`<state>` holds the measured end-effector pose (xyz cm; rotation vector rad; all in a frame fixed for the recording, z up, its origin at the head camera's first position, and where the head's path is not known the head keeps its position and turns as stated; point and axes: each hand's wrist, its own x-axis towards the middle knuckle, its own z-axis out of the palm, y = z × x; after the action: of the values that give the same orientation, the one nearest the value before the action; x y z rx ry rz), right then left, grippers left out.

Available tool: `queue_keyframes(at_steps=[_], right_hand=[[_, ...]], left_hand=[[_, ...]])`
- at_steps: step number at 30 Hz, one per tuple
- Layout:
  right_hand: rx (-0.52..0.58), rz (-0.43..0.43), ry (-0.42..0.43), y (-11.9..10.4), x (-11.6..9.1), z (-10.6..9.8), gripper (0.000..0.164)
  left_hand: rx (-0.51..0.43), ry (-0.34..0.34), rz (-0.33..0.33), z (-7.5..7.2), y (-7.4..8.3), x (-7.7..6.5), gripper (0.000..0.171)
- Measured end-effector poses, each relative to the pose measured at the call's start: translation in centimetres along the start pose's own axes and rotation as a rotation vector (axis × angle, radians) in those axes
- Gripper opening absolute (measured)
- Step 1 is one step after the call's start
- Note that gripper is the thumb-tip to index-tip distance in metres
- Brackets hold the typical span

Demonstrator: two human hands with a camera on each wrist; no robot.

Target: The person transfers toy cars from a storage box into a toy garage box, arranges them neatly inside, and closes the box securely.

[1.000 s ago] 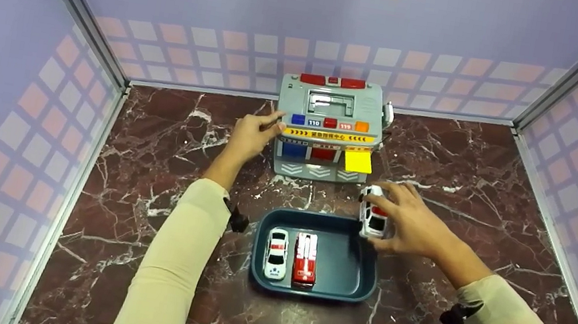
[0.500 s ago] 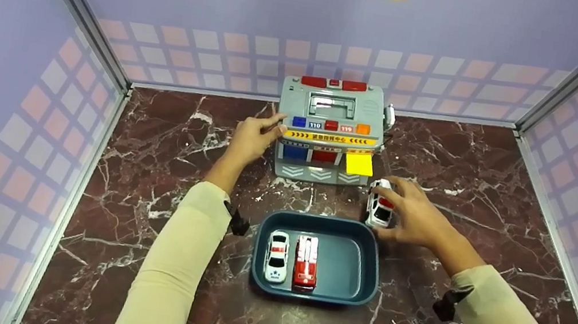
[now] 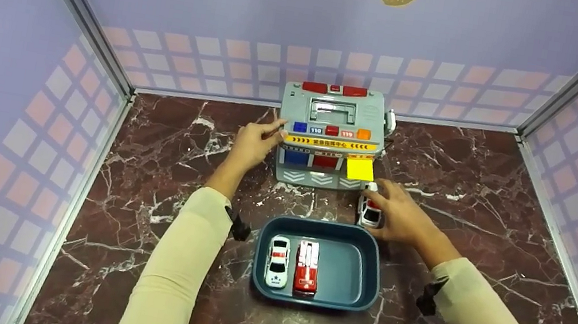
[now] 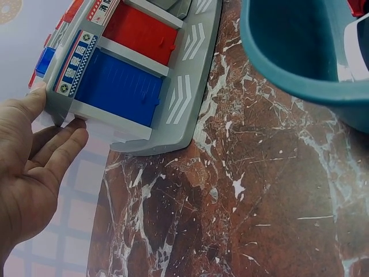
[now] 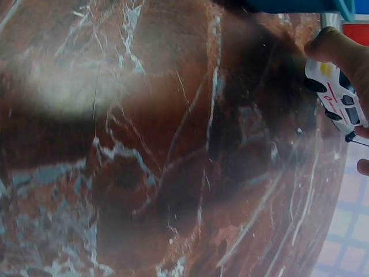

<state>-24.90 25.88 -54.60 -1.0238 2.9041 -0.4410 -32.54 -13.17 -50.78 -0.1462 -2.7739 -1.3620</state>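
Note:
A grey toy garage (image 3: 298, 106) stands at the back wall with its yellow door (image 3: 360, 169) raised and its blue door (image 4: 118, 86) and red door (image 4: 140, 33) down. My left hand (image 3: 252, 146) holds the garage's left front edge, thumb at the roof corner and other fingers along the side wall. My right hand (image 3: 402, 215) grips a white toy car (image 3: 371, 214) with a red patch on top, from its right side. The car's far end is by the garage's front ramp, below the yellow door. In the right wrist view the car (image 5: 340, 99) shows red side markings.
A dark blue tray (image 3: 261, 259) lies in front of the garage, close behind the held car. Inside it are a white police car (image 3: 278, 264) and a red fire truck (image 3: 307, 272). Purple panels (image 3: 313, 9) enclose the marble-patterned table (image 3: 165, 177).
My right hand has carried the white car off the tray's right rim, forward and then left to the garage's right bay. My left hand has stayed on the garage.

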Motion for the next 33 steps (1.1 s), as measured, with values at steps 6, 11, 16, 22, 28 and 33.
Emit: queue_keyframes(at_steps=[6,11,16,22,28,33], right_hand=[[-0.02,-0.016,0.029,0.0,0.9,1.1,0.09],[-0.009,-0.065,0.075,-0.2,1.5,1.9,0.083],[-0.005,-0.097,0.116,-0.5,2.0,2.3,0.081],[-0.011,-0.084,0.1,-0.9,2.5,2.5,0.08],[-0.012,-0.075,0.067,-1.3,3.0,2.5,0.077],[-0.006,-0.051,0.048,-1.7,3.3,2.6,0.08]], left_hand=[[0.011,-0.001,0.002,0.2,0.2,0.1,0.045],[0.012,-0.005,-0.016,0.3,0.4,0.0,0.045],[0.008,0.001,-0.016,0.3,0.5,0.1,0.044],[0.018,0.009,-0.02,0.3,0.4,0.1,0.043],[0.02,0.022,-0.008,0.2,0.2,0.0,0.043],[0.005,0.015,-0.018,0.2,0.1,-0.3,0.043]])
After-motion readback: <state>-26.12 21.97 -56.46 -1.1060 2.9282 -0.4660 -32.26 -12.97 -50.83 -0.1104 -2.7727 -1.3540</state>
